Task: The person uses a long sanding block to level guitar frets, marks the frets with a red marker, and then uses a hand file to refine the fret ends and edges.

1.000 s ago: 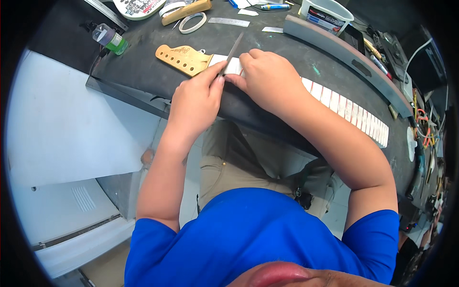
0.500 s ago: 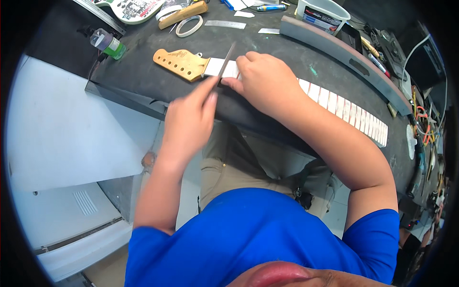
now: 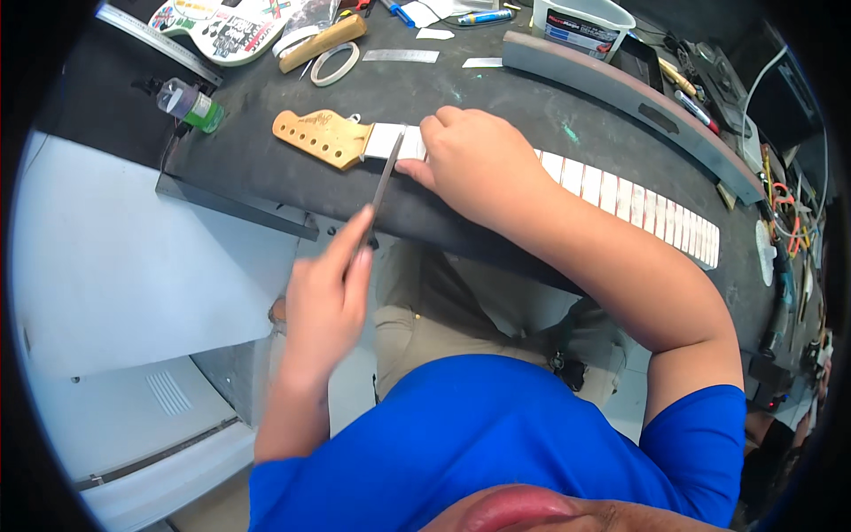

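A guitar neck (image 3: 612, 192) lies across the dark bench, its fretboard covered in white tape with narrow fret lines showing between the strips. Its wooden headstock (image 3: 324, 139), with a row of tuner holes, points left. My left hand (image 3: 326, 297) is closed round a slim metal file (image 3: 387, 173). The file slants up and away, its far end over the taped neck close to the headstock. My right hand (image 3: 474, 160) grips the neck just right of the file, thumb on the near side. That hand and forearm hide part of the fretboard.
A long grey beam (image 3: 620, 97) lies behind the neck at the right. At the back are a steel ruler (image 3: 401, 56), a tape roll (image 3: 335, 66), a wooden block (image 3: 324, 44) and a white tub (image 3: 581, 31). A spray bottle (image 3: 191, 106) stands at the left.
My left hand has drawn back toward my body, pulling the file nearer across the neck. My right hand keeps its grip on the neck. The view has shifted slightly.
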Tool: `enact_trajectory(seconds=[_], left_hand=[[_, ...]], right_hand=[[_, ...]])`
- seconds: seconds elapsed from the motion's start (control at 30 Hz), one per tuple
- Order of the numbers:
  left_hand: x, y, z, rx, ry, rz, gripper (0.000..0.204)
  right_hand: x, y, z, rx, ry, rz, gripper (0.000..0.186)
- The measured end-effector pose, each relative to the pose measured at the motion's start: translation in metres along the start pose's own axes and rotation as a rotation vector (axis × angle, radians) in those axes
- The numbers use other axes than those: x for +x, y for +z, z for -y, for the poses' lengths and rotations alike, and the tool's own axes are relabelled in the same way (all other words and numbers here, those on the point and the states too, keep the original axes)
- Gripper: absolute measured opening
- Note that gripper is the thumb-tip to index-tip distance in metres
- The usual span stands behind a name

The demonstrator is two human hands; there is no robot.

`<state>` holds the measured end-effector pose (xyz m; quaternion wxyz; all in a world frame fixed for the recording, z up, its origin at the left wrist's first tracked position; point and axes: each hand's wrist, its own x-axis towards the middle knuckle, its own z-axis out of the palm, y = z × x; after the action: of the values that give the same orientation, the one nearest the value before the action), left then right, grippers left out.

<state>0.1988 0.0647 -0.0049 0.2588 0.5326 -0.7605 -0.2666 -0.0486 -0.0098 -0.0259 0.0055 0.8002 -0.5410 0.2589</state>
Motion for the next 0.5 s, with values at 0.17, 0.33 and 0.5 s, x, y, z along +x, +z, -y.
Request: enact_trajectory(seconds=[0.17,0.33,0.5], left_hand=[[0.033,0.007,-0.018,0.112,0.033,0.001,0.043],[0.064,0.017,-0.017,0.181,0.006,0.011,0.043],[-0.018,0.002,0.004,-0.017,0.041,0.001,0.042]], right_hand=[[-0.004,-0.006,0.0,0.0,-0.001,0.018,0.045],[-0.003,-0.002,-0.004,0.002,-0.006,0.019,0.045],[-0.004,0.001,-0.002,-0.021,0.024,0.027,0.044]])
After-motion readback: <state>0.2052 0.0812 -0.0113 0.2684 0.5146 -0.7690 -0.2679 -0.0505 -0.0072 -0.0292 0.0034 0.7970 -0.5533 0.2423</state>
